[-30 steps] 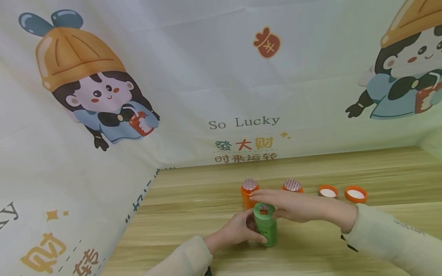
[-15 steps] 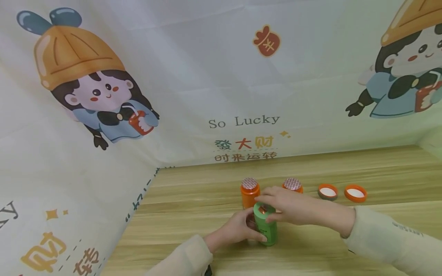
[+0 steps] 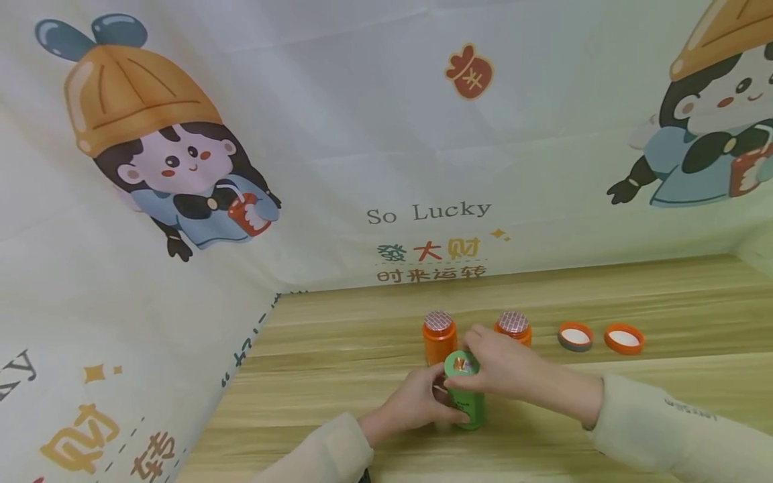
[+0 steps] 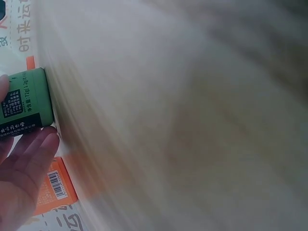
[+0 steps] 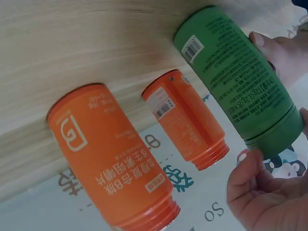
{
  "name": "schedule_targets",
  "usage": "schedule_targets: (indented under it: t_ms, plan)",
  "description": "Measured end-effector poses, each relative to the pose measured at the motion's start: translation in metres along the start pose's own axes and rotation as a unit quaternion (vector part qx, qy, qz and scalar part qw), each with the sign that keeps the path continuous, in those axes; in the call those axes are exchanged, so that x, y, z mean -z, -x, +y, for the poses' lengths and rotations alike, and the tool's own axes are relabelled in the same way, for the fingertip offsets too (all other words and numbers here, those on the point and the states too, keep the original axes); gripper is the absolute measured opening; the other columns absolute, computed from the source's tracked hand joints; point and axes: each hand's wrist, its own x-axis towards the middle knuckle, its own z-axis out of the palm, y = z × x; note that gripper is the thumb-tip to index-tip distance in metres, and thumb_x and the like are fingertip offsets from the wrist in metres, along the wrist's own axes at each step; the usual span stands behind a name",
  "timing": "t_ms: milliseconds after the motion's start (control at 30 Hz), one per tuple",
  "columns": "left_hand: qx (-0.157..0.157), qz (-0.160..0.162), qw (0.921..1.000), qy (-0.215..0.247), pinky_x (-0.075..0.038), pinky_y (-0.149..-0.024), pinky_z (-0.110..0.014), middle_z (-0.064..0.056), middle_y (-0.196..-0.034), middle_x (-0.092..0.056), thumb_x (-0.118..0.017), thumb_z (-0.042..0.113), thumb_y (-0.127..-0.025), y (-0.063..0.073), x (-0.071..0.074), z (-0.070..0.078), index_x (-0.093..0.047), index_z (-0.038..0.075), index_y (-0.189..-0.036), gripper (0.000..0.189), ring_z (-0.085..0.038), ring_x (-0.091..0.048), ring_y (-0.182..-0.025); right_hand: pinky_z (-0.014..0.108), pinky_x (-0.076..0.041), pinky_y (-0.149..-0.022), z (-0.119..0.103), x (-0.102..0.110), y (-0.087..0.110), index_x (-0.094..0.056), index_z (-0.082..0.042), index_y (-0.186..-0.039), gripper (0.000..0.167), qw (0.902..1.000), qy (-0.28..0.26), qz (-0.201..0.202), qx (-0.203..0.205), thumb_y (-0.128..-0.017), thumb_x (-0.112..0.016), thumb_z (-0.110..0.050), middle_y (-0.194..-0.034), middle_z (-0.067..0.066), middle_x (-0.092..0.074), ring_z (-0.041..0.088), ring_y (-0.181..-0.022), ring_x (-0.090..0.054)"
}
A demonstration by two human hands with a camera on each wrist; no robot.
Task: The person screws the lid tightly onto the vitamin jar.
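A green bottle with printed text stands upright on the wood-grain table. My left hand grips its body from the left, thumb across the front. My right hand is at the top, thumb and fingers pinching the edge of the green lid. The lid sits on the bottle, a thin seam showing below it in the right wrist view. Just behind stand two orange bottles, the left one and the right one. Both are without caps, patterned foil seals over their mouths. My right hand partly hides the right one.
Two orange screw caps, one with a grey side and one all orange, lie white inside up to the right of the bottles. A printed cloth hangs behind and to the left of the table.
My right hand has gone from flat fingers over the green lid to pinching its edge, its wrist shifting slightly. My left hand and the bottle have stayed in place.
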Motion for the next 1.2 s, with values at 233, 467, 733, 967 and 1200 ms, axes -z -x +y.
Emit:
schedule_targets:
  t_ms: [233,467,733,967,1200]
  plan:
    - [0.009,-0.007,0.9999,0.002,-0.051,-0.073,-0.016,-0.003,-0.105,-0.064,-0.078,0.003,-0.070,0.001,0.001,0.002,-0.054,0.007,-0.119,0.055,-0.003,-0.061,-0.083,0.020,-0.035,-0.050,-0.002,0.002,0.002,-0.055,-0.006,-0.081,0.061,0.9970,0.072,-0.003,-0.029,-0.064,-0.069,-0.063,-0.075,-0.002,-0.046,0.010,-0.063,-0.041]
    - [0.020,-0.010,0.9997,0.000,-0.051,-0.072,-0.017,-0.004,-0.102,-0.064,-0.077,0.005,-0.071,0.000,0.001,0.003,-0.054,0.006,-0.119,0.053,-0.007,-0.062,-0.082,0.046,-0.044,-0.092,0.008,0.023,0.002,-0.041,0.006,-0.131,0.071,0.9902,-0.069,-0.108,0.056,-0.078,-0.072,-0.030,-0.132,0.021,-0.044,0.033,-0.117,-0.045]
    - [0.021,-0.012,0.9995,-0.019,-0.051,-0.071,-0.017,-0.003,-0.101,-0.065,-0.078,0.007,-0.071,-0.001,0.001,0.002,-0.054,0.006,-0.119,0.053,-0.007,-0.062,-0.081,0.047,-0.039,-0.097,0.013,0.037,0.002,-0.047,-0.003,-0.132,0.052,0.9751,-0.068,-0.163,0.134,-0.083,-0.063,-0.004,-0.136,0.012,-0.046,0.032,-0.124,-0.042]
    - [0.014,-0.015,0.9996,-0.020,-0.051,-0.071,-0.017,-0.004,-0.104,-0.064,-0.078,0.006,-0.070,-0.002,0.001,0.002,-0.053,0.007,-0.121,0.057,-0.007,-0.062,-0.082,0.037,-0.046,-0.089,0.018,0.030,0.000,-0.056,-0.005,-0.122,0.039,0.9759,-0.041,-0.137,0.165,-0.084,-0.063,-0.009,-0.120,0.006,-0.058,0.023,-0.110,-0.051]
    - [0.022,-0.019,0.9995,-0.012,-0.051,-0.071,-0.017,-0.004,-0.104,-0.063,-0.077,0.006,-0.072,-0.002,0.002,0.004,-0.052,0.006,-0.122,0.056,-0.008,-0.062,-0.082,0.029,-0.049,-0.082,0.018,0.026,0.000,-0.052,0.001,-0.126,0.047,0.9792,-0.060,-0.155,0.116,-0.087,-0.061,-0.023,-0.116,0.007,-0.052,0.018,-0.102,-0.052]
